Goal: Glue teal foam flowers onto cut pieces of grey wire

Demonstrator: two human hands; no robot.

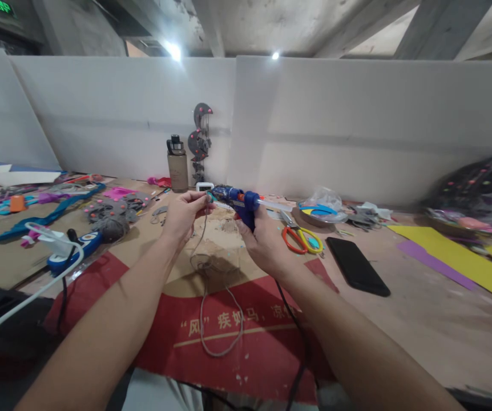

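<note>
My right hand (265, 240) is wrapped round the handle of a blue hot glue gun (250, 201), with a clear glue stick (271, 204) poking out of its rear. The gun's nozzle end points left, close to my left fingertips. My left hand (181, 216) pinches a small teal piece (210, 197), partly covered by the fingers. From this hand a thin grey cord (218, 355) hangs down and loops over the red and tan cardboard (160, 348). Whether the nozzle touches the teal piece cannot be made out.
Right of the gun lie scissors (295, 240) with orange and yellow handles, then a black phone (357, 266). A bottle (178, 168) stands by the white partition (335, 114). On the left are a blue power strip (75, 254), grey yarn (113, 227) and felt scraps. Yellow sheets (455, 254) lie far right.
</note>
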